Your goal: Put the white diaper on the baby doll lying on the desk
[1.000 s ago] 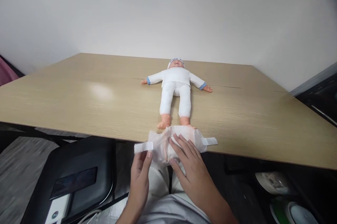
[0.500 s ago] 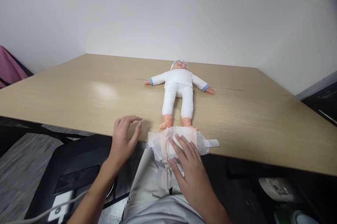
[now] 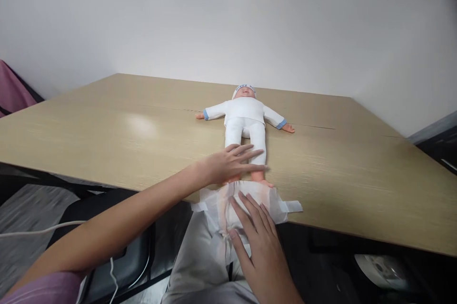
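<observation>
From the head camera, the right hand [image 3: 259, 242] lies flat, fingers spread, pinning the diaper [image 3: 246, 201] at the tabletop [image 3: 107, 132] edge. The left hand [image 3: 228, 163], fingers open and holding nothing, has moved from the edge onto the baby doll [image 3: 246, 121] at its lower legs.

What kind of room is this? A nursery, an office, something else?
Probably an office or meeting room, not a nursery: a long pale wooden table runs along a plain white partition wall, with a black chair tucked under it. The white-suited baby doll and white diaper look like practice props.
</observation>
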Demonstrator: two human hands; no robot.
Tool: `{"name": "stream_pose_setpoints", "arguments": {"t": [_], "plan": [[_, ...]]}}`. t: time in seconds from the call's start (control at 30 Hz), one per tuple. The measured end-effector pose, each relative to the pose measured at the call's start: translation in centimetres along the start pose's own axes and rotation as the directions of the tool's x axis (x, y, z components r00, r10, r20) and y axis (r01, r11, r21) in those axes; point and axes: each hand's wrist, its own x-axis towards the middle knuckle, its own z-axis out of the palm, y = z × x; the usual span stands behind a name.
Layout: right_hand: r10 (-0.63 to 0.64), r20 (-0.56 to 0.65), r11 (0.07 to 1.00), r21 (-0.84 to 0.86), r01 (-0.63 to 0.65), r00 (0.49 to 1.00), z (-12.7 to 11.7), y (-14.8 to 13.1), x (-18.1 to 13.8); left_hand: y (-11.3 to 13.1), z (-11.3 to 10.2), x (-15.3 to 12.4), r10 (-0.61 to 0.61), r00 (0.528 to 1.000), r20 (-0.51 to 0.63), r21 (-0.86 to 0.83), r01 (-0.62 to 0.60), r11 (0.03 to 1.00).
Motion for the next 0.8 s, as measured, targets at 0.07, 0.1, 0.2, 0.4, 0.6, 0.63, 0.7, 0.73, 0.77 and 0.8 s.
{"name": "stream_pose_setpoints", "arguments": {"t": [0.07,0.1,0.2,0.4,0.6,0.63,0.7,0.73,0.77,0.8], "plan": [[-0.021,-0.009,1.0,-0.021,0.02,1.0,-0.2,0.1,0.2,-0.4,0.3,0.9,0.068,0.996,-0.061,-0.007,-0.069,0.998],[-0.04,-0.01,0.999,-0.037,0.04,0.999,-0.2,0.2,0.2,-0.7,0.4,1.3,0.105,0.99,-0.09,-0.012,-0.107,0.994],[-0.138,-0.004,0.985,-0.109,0.137,0.99,0.0,1.2,0.3,-1.6,0.7,2.8,0.183,0.971,-0.156,-0.013,-0.187,0.982],[-0.238,-0.062,0.933,-0.291,0.21,0.969,2.8,3.0,0.0,-2.8,0.3,5.2,0.294,0.932,-0.212,-0.005,-0.301,0.953],[-0.277,-0.033,0.918,-0.303,0.254,0.96,3.0,4.0,1.8,-4.9,-4.4,6.1,0.138,0.967,-0.216,-0.406,-0.217,0.888],[-0.303,-0.014,0.906,-0.313,0.284,0.953,2.8,4.2,2.3,-5.5,-5.3,6.2,0.116,0.969,-0.22,-0.462,-0.208,0.862],[-0.31,0.006,0.895,-0.336,0.294,0.951,2.4,4.7,3.4,-6.8,-7.0,6.7,0.09,0.967,-0.24,-0.536,-0.209,0.818],[-0.299,0.013,0.897,-0.338,0.285,0.954,2.3,5.0,3.9,-7.5,-7.6,6.9,0.086,0.964,-0.251,-0.564,-0.218,0.797],[-0.294,0.018,0.901,-0.33,0.283,0.956,2.3,5.2,4.4,-8.2,-8.2,7.1,0.084,0.96,-0.266,-0.589,-0.231,0.774],[-0.293,0.029,0.905,-0.313,0.287,0.956,2.3,5.3,4.9,-8.8,-8.7,7.2,0.083,0.956,-0.281,-0.614,-0.246,0.75]]}}
